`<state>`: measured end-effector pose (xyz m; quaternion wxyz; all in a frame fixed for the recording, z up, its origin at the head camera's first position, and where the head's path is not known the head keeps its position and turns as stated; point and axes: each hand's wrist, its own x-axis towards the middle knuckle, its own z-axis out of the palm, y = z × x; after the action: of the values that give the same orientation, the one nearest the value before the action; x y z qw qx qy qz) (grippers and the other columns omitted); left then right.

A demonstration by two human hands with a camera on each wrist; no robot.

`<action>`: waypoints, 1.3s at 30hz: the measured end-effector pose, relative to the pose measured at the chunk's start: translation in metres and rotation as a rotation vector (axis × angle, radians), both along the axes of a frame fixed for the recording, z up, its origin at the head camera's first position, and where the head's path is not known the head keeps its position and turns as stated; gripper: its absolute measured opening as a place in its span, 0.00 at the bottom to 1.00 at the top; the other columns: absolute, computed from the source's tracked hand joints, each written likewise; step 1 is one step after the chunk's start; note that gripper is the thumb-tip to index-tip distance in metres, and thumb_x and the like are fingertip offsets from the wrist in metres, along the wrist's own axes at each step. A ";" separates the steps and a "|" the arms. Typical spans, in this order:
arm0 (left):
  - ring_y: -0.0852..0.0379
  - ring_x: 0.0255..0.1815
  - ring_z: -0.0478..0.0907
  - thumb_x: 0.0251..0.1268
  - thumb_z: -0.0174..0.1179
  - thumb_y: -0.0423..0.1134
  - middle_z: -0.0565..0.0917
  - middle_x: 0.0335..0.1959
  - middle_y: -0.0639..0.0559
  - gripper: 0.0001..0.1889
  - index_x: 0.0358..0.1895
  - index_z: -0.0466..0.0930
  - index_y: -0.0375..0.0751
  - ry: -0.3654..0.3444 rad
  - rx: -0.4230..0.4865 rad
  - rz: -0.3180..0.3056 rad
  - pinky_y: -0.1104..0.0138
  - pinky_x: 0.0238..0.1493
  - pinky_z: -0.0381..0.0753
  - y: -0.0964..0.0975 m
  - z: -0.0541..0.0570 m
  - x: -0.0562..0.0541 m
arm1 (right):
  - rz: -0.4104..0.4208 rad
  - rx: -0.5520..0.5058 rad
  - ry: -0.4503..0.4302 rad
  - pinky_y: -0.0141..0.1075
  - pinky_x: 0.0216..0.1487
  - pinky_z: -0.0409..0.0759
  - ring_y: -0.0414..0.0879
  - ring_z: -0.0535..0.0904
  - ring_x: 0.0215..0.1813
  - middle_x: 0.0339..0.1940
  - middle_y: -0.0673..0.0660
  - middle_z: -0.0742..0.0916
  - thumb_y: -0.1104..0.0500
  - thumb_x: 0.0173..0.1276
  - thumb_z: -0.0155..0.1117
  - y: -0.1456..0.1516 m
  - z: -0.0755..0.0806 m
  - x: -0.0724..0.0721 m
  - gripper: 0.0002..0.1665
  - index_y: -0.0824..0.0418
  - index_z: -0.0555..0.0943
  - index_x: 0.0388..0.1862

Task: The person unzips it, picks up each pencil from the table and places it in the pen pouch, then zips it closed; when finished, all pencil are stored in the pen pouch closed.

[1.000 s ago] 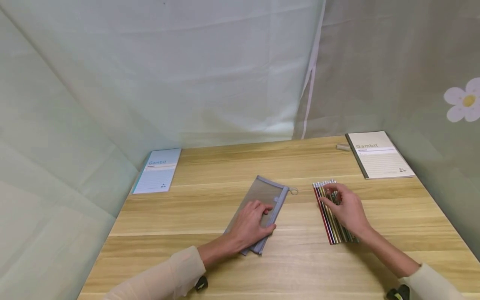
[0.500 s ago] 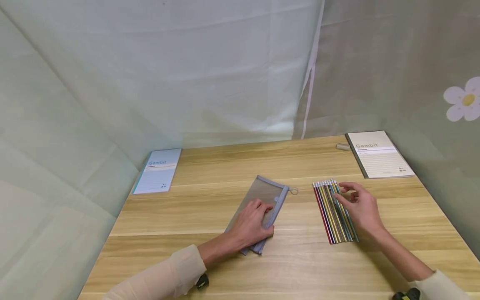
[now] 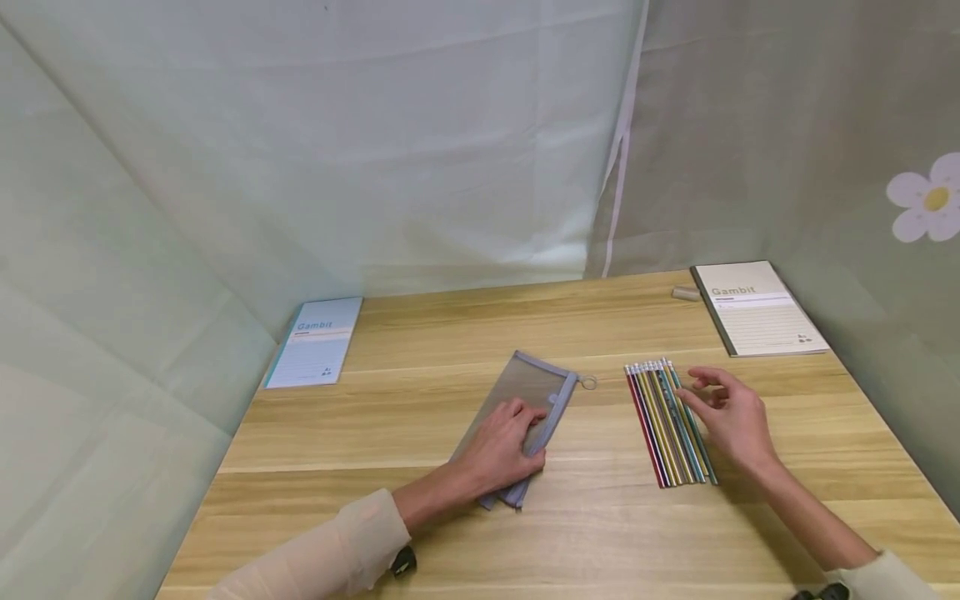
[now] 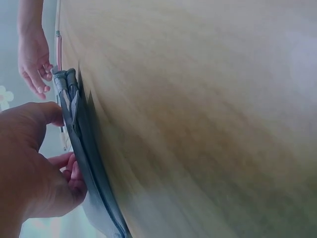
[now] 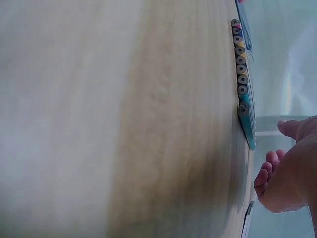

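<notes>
A grey mesh zip pencil case (image 3: 517,379) with lilac edging and a ring pull lies slanted on the table. My left hand (image 3: 502,450) rests on its lower part, thumb by the zip edge and fingers loosely bent. In the left wrist view the thumb and fingertips touch the upper face of the pencil case (image 4: 94,153). To the right, several pencils (image 3: 667,425) with white erasers lie side by side in a row; their unsharpened ends show in the right wrist view. Just right of the row hovers my right hand (image 3: 738,421), fingers loosely curled, holding nothing.
A blue-edged notebook (image 3: 315,342) lies at the back left of the wooden table (image 3: 420,400). At the back right is a dark-spined notebook (image 3: 759,310), with a small grey-beige block (image 3: 686,293) beside it. Fabric curtains enclose the table's back and sides.
My right hand has moved from over the pencils to the right, uncovering the row. The left hand and the pencil case have stayed nearly still.
</notes>
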<state>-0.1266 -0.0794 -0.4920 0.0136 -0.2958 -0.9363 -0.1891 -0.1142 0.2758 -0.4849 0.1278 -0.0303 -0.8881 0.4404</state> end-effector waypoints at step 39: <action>0.64 0.31 0.81 0.66 0.68 0.33 0.87 0.35 0.53 0.07 0.45 0.91 0.41 0.226 -0.034 -0.082 0.71 0.31 0.81 0.008 0.002 -0.012 | 0.067 0.093 -0.068 0.29 0.32 0.74 0.42 0.77 0.34 0.36 0.58 0.88 0.64 0.70 0.75 0.005 -0.008 -0.004 0.17 0.74 0.85 0.53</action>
<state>-0.1389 -0.0715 -0.4903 0.1062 -0.3533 -0.9190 -0.1392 -0.1182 0.2812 -0.4929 0.0841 -0.0094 -0.9119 0.4015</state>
